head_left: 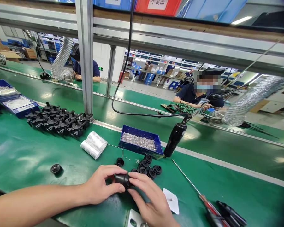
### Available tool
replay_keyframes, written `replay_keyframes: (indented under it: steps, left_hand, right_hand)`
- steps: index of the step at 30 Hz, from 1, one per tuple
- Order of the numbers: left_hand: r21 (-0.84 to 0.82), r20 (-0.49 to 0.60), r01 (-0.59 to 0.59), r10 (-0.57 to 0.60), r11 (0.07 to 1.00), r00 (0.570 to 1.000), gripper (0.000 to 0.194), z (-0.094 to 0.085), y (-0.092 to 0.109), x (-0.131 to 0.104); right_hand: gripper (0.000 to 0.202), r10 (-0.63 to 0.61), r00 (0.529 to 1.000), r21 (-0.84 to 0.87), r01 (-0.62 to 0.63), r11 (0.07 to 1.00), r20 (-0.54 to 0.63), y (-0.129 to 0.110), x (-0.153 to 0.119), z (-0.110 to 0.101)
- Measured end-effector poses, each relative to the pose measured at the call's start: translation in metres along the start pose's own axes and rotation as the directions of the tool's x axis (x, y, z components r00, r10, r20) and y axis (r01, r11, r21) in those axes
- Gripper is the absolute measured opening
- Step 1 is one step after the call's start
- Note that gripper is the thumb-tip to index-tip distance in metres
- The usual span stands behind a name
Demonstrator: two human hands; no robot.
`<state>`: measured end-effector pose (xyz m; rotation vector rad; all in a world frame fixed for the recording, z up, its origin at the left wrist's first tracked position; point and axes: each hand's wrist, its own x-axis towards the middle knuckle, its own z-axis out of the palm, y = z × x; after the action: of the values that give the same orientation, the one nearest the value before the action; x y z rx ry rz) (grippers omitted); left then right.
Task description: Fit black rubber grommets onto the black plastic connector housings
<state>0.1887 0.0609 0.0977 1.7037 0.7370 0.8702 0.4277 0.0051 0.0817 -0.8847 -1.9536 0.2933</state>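
Observation:
Between my two hands is a black cylindrical plastic part (123, 180), held just above the green bench. My left hand (104, 184) grips its left end, thumb in front and fingers over the top. From the right, my right hand (146, 195) closes its fingertips on the other end. Right behind my fingers lies a cluster of black plastic caps (148, 167). A single black round part (56, 169) rests on the bench to the left. Close to my right hand are a white card (171, 201) and a pale metal plate (133, 219), partly hidden by that hand.
A blue tray of small metal pieces (139, 141) stands behind the caps, beside a hanging black electric screwdriver (176, 138). Several black assemblies (59, 121) line the back left near a metal post (85, 63). A long screwdriver (201, 197) lies right. Co-workers sit opposite.

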Motion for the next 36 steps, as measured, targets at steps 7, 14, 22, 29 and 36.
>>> replay_keyframes:
  steps: [7,14,22,29,36]
  left_hand:
    - [0.07,0.02,-0.073,0.072,0.995,0.997,0.035,-0.001,-0.004,0.0]
    - [0.082,0.004,-0.103,0.103,0.991,0.995,0.035,-0.001,-0.002,-0.002]
    - [0.08,0.043,-0.117,0.114,0.99,0.993,0.037,-0.002,0.001,-0.003]
    - [-0.1,0.064,0.08,-0.074,0.992,0.995,0.041,-0.001,0.0,-0.001]
    - [-0.129,0.133,0.098,-0.081,0.987,0.988,0.042,0.001,-0.007,-0.005]
  right_hand:
    - [0.039,-0.042,0.998,-0.08,0.045,0.996,0.036,-0.003,0.007,-0.004]
    - [0.037,-0.068,0.996,-0.238,0.078,0.968,0.051,-0.004,0.002,-0.004]
    - [0.031,0.057,0.993,-0.208,-0.034,0.977,0.105,-0.006,0.006,-0.007]
    - [0.047,-0.194,0.968,-0.365,0.24,0.899,0.157,0.004,0.003,-0.02]
    - [0.047,-0.266,0.93,-0.343,0.344,0.874,0.253,-0.004,0.008,-0.017]
